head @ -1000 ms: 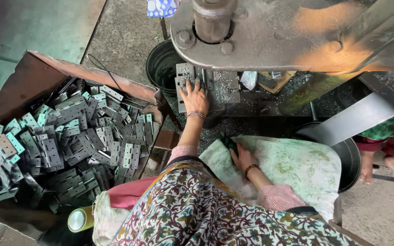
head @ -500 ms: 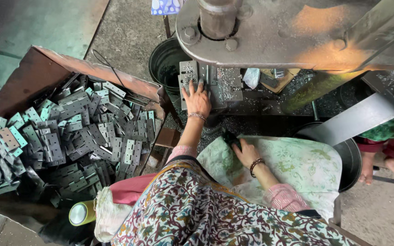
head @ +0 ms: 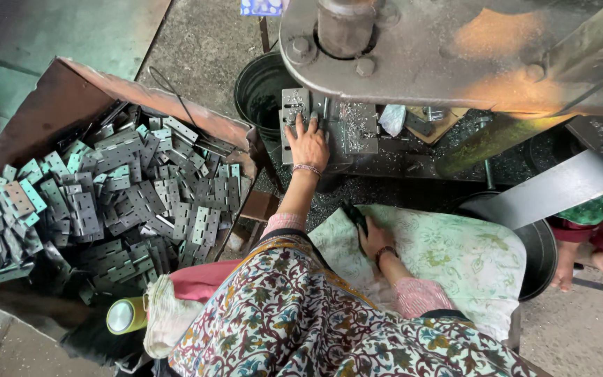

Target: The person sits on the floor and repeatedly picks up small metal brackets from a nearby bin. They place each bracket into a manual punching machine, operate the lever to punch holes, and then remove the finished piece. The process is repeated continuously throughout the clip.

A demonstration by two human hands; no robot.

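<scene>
Fingers of the right hand (head: 373, 237) grip a dark flat metal piece (head: 354, 215) on the green floral cloth (head: 455, 258). Farther off, the left hand (head: 308, 144) presses spread fingers on a grey perforated hinge plate (head: 294, 112) under the press.

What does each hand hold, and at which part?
Left hand presses flat on a perforated metal plate, at its lower end. Right hand grips a dark object; where cannot be told.

Heap of hinge plates (head: 106, 202) in a tray (head: 50, 91) at frame left, bucket (head: 263, 87) upper centre, press bed (head: 357, 132) to its right under the machine head (head: 455, 49), patterned cloth (head: 455, 258) lower right, capped bottle (head: 125, 315) lower left.
</scene>
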